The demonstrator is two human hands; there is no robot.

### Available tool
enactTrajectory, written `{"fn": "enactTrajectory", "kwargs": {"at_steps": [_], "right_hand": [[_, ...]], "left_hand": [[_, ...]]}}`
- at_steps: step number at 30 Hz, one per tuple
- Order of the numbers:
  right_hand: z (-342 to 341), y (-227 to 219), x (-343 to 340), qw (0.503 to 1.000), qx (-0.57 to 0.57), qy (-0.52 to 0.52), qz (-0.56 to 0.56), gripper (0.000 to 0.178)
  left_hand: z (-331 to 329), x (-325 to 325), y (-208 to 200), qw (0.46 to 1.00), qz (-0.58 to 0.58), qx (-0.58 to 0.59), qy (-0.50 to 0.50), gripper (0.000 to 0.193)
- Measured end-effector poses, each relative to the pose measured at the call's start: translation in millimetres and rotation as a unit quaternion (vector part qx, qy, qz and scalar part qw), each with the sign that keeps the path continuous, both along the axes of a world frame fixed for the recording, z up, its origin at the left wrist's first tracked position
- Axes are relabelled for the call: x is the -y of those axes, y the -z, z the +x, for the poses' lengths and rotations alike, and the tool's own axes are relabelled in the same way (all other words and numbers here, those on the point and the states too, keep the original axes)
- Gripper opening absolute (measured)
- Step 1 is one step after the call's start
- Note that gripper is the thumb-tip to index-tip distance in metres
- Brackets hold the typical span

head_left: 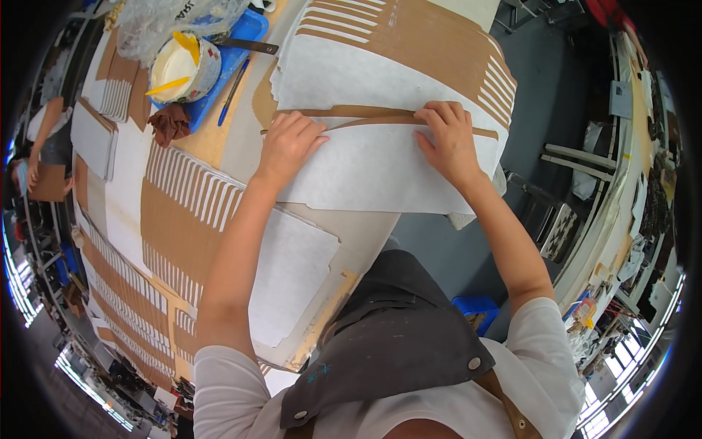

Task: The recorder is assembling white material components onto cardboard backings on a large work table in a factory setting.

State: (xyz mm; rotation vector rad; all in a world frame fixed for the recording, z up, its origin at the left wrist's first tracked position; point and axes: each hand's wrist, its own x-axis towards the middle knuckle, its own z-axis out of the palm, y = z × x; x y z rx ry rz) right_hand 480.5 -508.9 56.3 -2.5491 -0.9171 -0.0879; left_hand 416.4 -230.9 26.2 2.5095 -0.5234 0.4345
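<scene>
In front of me lies a white sheet (pixel 395 164) with a narrow brown strip (pixel 365 112) along its far edge, the strip partly raised and bent. My left hand (pixel 291 145) is closed at the strip's left end, fingers curled over the edge and thumb on the white face. Near the other end my right hand (pixel 447 139) grips the same edge with bent fingers, its thumb lower on the white. What lies under the fingers is hidden. Just beyond is a fanned stack of white-and-brown panels (pixel 409 44) with rows of white stripes.
At the upper left, a tub of white paste (pixel 175 69) with yellow spreaders stands on a blue tray (pixel 252 28). A blue pen (pixel 234 93) and a crumpled brown cloth (pixel 170 124) lie nearby. More striped panels (pixel 183 205) cover the left. Another person (pixel 47 139) works at the far left.
</scene>
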Motion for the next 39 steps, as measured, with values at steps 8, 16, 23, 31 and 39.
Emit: {"fn": "enactTrajectory", "kwargs": {"at_steps": [8, 16, 23, 31, 39], "right_hand": [[19.5, -15.2, 29.1, 0.992, -0.126, 0.007, 0.004, 0.02], [30.3, -66.6, 30.9, 0.948, -0.319, 0.025, 0.003, 0.016], [7.6, -86.4, -13.5, 0.913, -0.383, -0.138, 0.008, 0.018], [-83.8, 0.1, -124.7, 0.83, -0.356, -0.417, -0.109, 0.027], [-101.2, 16.9, -146.3, 0.841, -0.245, -0.44, -0.196, 0.015]], "left_hand": [[0.6, -3.7, -22.4, 0.995, -0.069, -0.072, 0.008, 0.012], [9.9, -15.0, -66.8, 0.961, -0.128, -0.241, -0.029, 0.011], [-96.7, -42.8, -132.6, 0.887, -0.209, -0.383, -0.151, 0.013], [-320.9, -40.9, -73.8, 0.684, -0.357, -0.498, -0.397, 0.02], [-390.1, -21.6, -15.7, 0.762, -0.227, -0.39, -0.464, 0.019]]}}
